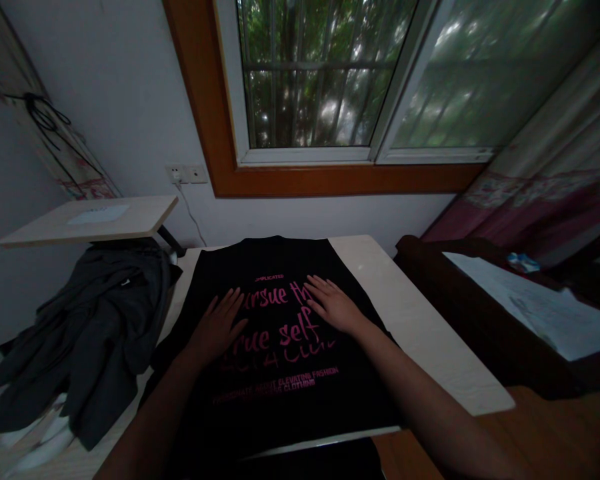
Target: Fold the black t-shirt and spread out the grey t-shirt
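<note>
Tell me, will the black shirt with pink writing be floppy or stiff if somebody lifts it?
Probably floppy: the black shirt lies flat on the table and looks like thin cloth. It's likely light for its size, since it looks spread out rather than bunched up. It probably won't roll if pushed, being so flat, though it might wrinkle.

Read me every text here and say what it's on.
On the black shirt:
"JMPLICATED", first letter unsure
"ursue th", cut off by left hand and right hand
"rue self", start unclear
"ABOUT ELEVATING FASHION", preceding word blurred
"CLOTHING", rest blurred
Unreadable: shirt line below "rue self"; any text on left paper, right sheet, grey garment.
</note>
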Tool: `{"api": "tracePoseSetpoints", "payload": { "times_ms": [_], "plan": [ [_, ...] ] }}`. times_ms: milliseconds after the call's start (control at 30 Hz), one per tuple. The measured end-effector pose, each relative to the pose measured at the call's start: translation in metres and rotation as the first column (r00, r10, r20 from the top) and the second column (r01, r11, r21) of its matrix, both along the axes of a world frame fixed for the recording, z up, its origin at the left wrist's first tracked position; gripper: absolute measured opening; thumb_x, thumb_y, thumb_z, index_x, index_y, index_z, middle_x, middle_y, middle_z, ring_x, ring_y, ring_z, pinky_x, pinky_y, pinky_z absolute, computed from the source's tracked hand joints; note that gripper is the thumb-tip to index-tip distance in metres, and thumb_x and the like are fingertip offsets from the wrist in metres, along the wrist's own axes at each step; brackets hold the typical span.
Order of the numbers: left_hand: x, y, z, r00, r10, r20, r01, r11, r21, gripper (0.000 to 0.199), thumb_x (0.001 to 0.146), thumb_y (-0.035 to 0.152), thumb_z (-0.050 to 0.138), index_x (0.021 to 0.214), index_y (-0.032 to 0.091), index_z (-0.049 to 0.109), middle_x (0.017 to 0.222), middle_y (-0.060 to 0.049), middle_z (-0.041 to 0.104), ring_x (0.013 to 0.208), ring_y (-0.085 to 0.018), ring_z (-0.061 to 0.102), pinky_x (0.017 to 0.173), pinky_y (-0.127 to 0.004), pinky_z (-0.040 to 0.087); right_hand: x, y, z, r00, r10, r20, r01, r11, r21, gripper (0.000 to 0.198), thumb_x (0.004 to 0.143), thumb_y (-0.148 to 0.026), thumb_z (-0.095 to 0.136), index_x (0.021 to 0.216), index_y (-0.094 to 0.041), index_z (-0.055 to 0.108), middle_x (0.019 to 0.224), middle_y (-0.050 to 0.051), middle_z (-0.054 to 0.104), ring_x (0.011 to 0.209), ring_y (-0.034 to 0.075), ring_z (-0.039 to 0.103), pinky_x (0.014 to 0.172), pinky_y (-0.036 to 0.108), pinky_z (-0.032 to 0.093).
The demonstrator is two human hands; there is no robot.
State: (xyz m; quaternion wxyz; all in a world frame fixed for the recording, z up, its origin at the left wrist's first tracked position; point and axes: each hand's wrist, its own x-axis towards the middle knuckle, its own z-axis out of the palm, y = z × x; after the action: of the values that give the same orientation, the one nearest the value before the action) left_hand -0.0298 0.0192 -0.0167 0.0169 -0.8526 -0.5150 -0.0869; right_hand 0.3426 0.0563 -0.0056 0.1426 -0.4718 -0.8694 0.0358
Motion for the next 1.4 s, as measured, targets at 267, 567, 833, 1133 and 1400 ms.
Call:
{"api": "tracePoseSetpoints", "payload": {
  "times_ms": [267,567,833,1133,1400],
  "plan": [
    [-0.0026,0.0023,-0.0058,1.000,-0.015,0.018,0.015,1.000,0.016,0.066,0.101,0.054,0.035,0.159,0.024,0.024,0.164,-0.007,0.027,0.152,-0.026,0.025,0.123,-0.052,0.022,-0.0001,0.0009,-0.0017,1.000,-0.003,-0.018,0.003,1.000,0.007,0.051,0.103,-0.044,0.043,0.148,-0.022,0.049,0.159,0.009,0.039,0.149,0.025,0.032,0.122,0.050,0.029],
    [-0.0022,0.0021,-0.0045,1.000,-0.015,0.014,0.015,1.000,-0.005,0.066,0.101,0.056,0.033,0.159,0.023,0.025,0.165,-0.005,0.025,0.153,-0.026,0.022,0.123,-0.053,0.021,0.0002,0.0011,-0.0011,1.000,0.002,-0.028,-0.001,1.000,0.004,0.050,0.102,-0.043,0.046,0.147,-0.023,0.051,0.158,0.009,0.040,0.149,0.025,0.033,0.121,0.051,0.030],
    [-0.0007,0.0000,-0.0016,1.000,-0.004,0.010,0.004,1.000,-0.008,0.069,0.100,0.058,0.035,0.158,0.023,0.027,0.164,-0.006,0.026,0.152,-0.026,0.024,0.123,-0.053,0.022,0.0004,0.0006,0.0001,1.000,0.008,-0.022,-0.008,1.000,0.001,0.051,0.101,-0.046,0.047,0.147,-0.023,0.051,0.159,0.009,0.039,0.149,0.026,0.032,0.122,0.051,0.029],
    [-0.0011,0.0009,-0.0023,1.000,-0.011,0.007,0.011,1.000,0.007,0.067,0.101,0.057,0.035,0.158,0.023,0.027,0.164,-0.006,0.026,0.152,-0.025,0.023,0.124,-0.052,0.021,0.0003,0.0005,0.0000,1.000,0.006,-0.022,-0.006,1.000,0.005,0.052,0.101,-0.047,0.047,0.147,-0.023,0.051,0.159,0.009,0.039,0.149,0.026,0.033,0.122,0.051,0.029],
    [-0.0010,0.0009,-0.0023,1.000,-0.012,0.023,0.012,1.000,-0.005,0.066,0.101,0.057,0.035,0.158,0.026,0.026,0.165,-0.005,0.025,0.153,-0.025,0.023,0.124,-0.052,0.020,0.0001,-0.0001,0.0011,0.999,0.007,-0.037,-0.007,1.000,-0.003,0.052,0.101,-0.045,0.048,0.147,-0.023,0.051,0.159,0.009,0.040,0.149,0.026,0.033,0.122,0.052,0.029]
  ]
}}
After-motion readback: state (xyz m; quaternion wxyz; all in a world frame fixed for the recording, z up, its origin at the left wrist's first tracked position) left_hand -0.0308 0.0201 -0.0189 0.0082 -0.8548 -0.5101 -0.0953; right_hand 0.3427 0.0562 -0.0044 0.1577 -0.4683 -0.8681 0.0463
